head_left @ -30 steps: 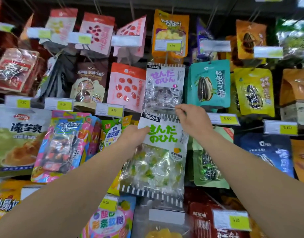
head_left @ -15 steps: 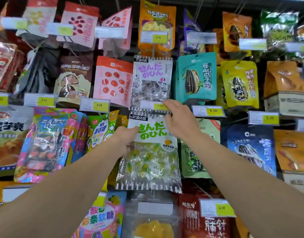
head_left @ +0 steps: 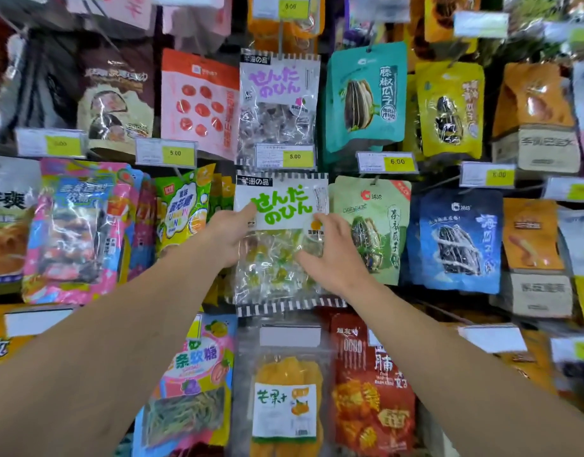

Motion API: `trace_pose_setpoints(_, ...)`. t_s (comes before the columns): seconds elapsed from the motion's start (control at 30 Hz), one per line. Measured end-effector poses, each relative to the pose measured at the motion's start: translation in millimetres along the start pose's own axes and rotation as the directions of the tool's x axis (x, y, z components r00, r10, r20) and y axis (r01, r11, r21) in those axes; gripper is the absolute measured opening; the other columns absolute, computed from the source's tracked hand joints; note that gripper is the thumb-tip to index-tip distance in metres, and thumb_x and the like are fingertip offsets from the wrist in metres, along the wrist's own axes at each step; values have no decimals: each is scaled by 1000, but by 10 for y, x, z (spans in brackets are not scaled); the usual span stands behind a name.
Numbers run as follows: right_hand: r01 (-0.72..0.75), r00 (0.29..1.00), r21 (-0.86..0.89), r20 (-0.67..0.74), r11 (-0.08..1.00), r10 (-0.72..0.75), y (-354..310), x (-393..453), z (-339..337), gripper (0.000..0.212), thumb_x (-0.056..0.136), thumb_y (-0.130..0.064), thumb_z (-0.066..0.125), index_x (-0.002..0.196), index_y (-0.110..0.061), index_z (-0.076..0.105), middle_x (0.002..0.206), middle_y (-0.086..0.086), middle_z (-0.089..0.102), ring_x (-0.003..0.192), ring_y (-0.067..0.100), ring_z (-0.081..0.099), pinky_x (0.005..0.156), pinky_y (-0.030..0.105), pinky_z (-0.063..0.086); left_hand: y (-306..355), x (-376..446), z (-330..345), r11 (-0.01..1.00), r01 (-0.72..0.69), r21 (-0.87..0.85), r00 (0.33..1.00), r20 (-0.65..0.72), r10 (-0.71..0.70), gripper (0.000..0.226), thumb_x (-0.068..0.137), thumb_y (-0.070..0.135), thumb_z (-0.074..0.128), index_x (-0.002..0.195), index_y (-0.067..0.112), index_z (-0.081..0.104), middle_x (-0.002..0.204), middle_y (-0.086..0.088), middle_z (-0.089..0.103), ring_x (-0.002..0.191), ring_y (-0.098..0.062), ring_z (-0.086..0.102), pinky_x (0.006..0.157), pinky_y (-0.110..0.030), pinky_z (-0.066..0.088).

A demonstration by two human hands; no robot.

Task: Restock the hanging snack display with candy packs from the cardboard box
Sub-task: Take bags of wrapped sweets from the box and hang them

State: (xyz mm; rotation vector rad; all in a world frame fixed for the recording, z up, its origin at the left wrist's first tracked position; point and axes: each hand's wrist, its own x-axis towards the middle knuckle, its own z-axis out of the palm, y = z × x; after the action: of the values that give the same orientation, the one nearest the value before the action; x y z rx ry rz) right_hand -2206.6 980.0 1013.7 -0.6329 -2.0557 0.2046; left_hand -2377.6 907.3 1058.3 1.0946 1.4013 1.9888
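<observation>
A clear candy pack with green lettering (head_left: 284, 206) hangs in the middle of the snack display, full of yellow-green sweets. My left hand (head_left: 229, 234) holds its left edge, thumb on the white label. My right hand (head_left: 337, 258) lies against the pack's right side with fingers spread over the front. Directly above hangs a matching pack with purple lettering (head_left: 277, 103). The cardboard box is out of view.
Sunflower seed bags (head_left: 366, 94) hang to the right and colourful candy bags (head_left: 76, 232) to the left. A dried mango pack (head_left: 285, 400) hangs below. Yellow price tags (head_left: 294, 156) stick out on the hook ends between rows.
My right hand has dropped from the pack's top edge at the hook to its right side. The view has moved closer and lower. My left hand has stayed on the left edge.
</observation>
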Motion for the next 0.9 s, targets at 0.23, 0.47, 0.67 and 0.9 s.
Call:
trace_pose_setpoints(0.23,9,997,-40,-72,999,-12,39,-243,156,76,88,-46,63,151,-30,23,152,-12,13,126,16,43,100,38,43,-146,-130,-206,997,-6,80,1000,-19,8,19,87,24,65,80,7,57,67,-12,46,49,-19,43,48,-26,41)
trace_pose_setpoints(0.47,-110,994,-218,-35,970,105,-97,-21,176,74,92,-50,57,154,-28,23,154,-2,16,104,21,56,86,34,48,-460,-420,-398,889,-91,448,995,71,66,39,87,20,68,120,10,51,94,-9,63,71,-20,63,63,-39,61)
trace_pose_setpoints(0.67,-219,975,-227,-26,949,219,-255,32,262,73,93,-48,55,155,-30,21,158,-4,14,107,23,56,77,33,40,-326,-549,-548,932,-50,359,988,152,-5,34,92,14,64,118,18,43,98,-6,55,82,-21,59,81,-44,60)
trace_pose_setpoints(0.9,-319,946,-250,-36,914,321,-420,-204,296,79,92,-51,59,155,-29,18,163,5,5,137,32,41,107,41,37,-336,-747,-683,920,-70,385,967,251,-31,54,90,20,66,137,20,41,92,7,52,95,-19,58,87,-41,57)
